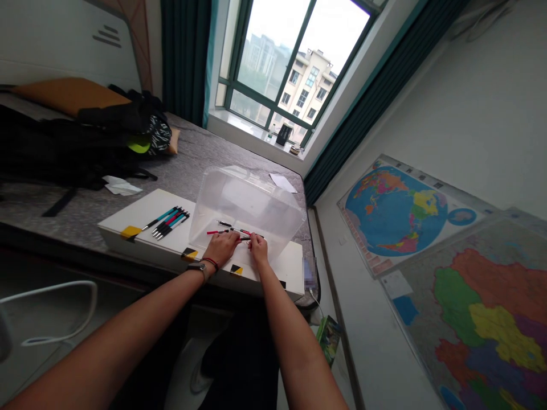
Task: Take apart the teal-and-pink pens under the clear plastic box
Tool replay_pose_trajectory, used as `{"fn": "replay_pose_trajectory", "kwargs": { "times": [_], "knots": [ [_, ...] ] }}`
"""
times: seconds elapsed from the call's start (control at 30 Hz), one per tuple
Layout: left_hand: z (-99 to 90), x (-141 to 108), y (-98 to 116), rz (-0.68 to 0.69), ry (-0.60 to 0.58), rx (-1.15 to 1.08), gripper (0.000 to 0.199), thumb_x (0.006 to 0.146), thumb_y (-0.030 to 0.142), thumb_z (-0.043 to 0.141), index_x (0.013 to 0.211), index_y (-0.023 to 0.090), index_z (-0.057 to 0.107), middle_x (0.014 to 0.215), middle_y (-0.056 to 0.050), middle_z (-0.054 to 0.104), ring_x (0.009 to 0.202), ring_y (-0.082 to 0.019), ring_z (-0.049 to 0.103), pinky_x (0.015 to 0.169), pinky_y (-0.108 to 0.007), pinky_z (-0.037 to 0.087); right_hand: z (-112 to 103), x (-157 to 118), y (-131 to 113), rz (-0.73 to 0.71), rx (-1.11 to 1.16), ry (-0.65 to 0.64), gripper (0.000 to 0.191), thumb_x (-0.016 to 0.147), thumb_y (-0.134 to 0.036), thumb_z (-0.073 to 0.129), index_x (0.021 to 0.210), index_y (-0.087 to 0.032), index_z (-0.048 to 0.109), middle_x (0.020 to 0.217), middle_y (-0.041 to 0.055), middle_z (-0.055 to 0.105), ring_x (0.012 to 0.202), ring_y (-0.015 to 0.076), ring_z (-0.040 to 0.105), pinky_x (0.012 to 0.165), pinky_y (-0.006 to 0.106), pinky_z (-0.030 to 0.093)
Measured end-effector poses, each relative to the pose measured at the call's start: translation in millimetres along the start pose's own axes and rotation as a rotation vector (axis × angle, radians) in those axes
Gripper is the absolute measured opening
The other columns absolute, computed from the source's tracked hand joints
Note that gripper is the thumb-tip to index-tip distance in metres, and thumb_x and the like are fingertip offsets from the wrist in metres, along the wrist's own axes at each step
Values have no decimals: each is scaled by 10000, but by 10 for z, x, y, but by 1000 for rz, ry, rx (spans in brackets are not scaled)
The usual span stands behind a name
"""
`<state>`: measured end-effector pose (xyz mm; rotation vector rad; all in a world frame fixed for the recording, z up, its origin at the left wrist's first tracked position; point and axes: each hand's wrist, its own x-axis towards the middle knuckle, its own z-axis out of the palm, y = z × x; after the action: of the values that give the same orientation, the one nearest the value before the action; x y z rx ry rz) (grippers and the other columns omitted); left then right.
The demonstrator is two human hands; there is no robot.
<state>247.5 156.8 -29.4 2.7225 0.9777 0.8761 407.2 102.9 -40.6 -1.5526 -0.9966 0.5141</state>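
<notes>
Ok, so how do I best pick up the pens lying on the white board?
Pinch the pens around their middles, one at a time, coming straight down from above. Start with the outer blue-green pen. They lie flat and close together on the white board, so the top is open and their long, thin bodies are easy to pinch.

light: window point(294, 68) daylight | room: dim | edges: warped (fisheye, probably)
</notes>
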Motion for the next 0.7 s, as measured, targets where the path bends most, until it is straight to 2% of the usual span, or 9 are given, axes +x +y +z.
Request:
{"fn": "replay_pose_trajectory", "kwargs": {
  "times": [0.2,0.37,0.47,0.7],
  "knots": [
    [-7,14,-3,11,-27,49,387,1032,343,289,999,181,638,970,-119,687,933,-261,618,783,-375,389,7,14,38,26,14,-17,402,899,-514,467,630,-221,526,560,-16,542,537,146,478,564,267,380],
    [-20,5,7,-27,-14,-8,346,1002,448,402,1130,195,600,987,-94,693,845,-233,636,740,-339,400,3,14,40,48,35,-26,366,882,-508,480,656,-224,528,576,-17,558,544,147,487,556,262,388],
    [-35,0,15,5,-34,2,297,1004,416,407,1099,212,601,965,-79,684,832,-226,627,721,-331,397,3,7,32,68,52,-18,353,874,-502,477,662,-224,526,576,-24,551,537,144,481,545,258,383],
    [-38,6,18,22,-12,47,340,1013,405,365,1040,215,646,970,-105,668,953,-261,595,802,-375,401,7,-9,4,85,74,6,335,868,-483,490,668,-217,538,581,-24,561,534,141,482,537,253,385]
  ]
}}
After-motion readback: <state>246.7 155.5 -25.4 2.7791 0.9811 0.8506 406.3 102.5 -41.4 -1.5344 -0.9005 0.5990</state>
